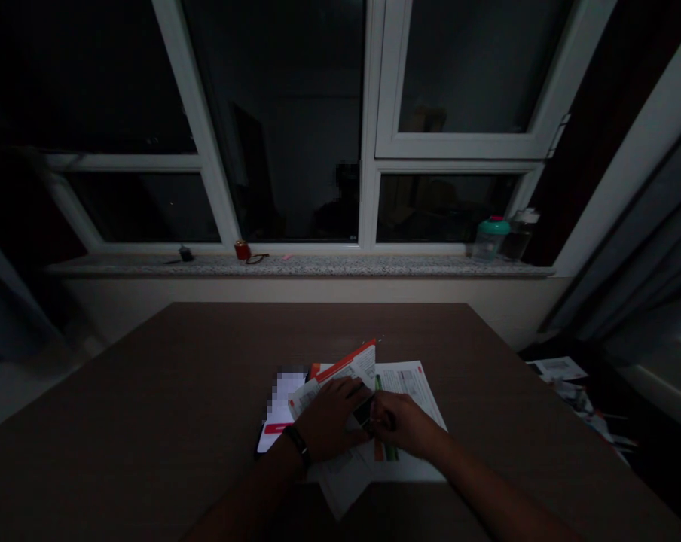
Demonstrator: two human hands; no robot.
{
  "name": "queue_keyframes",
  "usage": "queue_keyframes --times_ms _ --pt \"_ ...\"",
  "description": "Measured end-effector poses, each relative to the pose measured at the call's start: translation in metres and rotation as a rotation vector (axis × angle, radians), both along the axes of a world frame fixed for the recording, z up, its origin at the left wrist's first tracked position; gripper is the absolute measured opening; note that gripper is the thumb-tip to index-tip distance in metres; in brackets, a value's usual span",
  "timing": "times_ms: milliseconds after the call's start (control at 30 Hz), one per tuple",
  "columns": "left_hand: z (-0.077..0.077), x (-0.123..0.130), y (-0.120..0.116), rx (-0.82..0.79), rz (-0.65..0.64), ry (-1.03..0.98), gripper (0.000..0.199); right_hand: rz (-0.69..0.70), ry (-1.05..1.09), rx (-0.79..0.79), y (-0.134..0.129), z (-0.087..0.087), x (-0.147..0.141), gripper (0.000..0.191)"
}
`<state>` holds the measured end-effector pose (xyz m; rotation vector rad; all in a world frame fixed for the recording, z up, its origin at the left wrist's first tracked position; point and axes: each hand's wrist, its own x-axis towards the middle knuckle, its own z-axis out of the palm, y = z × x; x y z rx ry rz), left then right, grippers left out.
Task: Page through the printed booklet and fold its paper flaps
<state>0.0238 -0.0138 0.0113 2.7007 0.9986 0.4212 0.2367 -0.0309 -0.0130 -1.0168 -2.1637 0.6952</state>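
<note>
left hand (334, 414) palm-down, spread | right hand (404, 423) curled, perhaps pinching | hands nearly touching

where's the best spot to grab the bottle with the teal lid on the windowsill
Probably around the clear body of the teal-lidded bottle, just below the lid, coming from the front left of the picture. It stands upright on the windowsill, with the window behind it and another bottle close by on its right, so the left side looks freer.
</note>
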Motion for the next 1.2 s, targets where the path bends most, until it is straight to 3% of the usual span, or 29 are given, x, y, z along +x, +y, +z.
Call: queue_keyframes --times_ms 167,500,767,1033,1200 --pt "-0.001 0.000 0.000 0.022 0.001 -0.001 0.063 -0.161 0.058 0.076 0.005 -0.003 -0.002 0.019" --pt "-0.001 0.000 0.001 -0.008 -0.001 -0.004 0.066 0.078 0.028 -0.014 -0.005 0.002 0.002 0.022" --pt "-0.001 0.000 0.000 -0.019 0.020 -0.015 0.064 -0.174 0.058 0.013 0.005 0.001 0.000 0.018" --pt "0.003 0.002 -0.001 -0.033 0.031 -0.011 0.065 0.030 0.005 -0.071 -0.004 0.003 0.003 0.021" --pt "0.002 0.001 0.001 -0.012 0.034 -0.020 0.060 -0.102 0.030 -0.052 0.000 0.005 0.000 0.017"
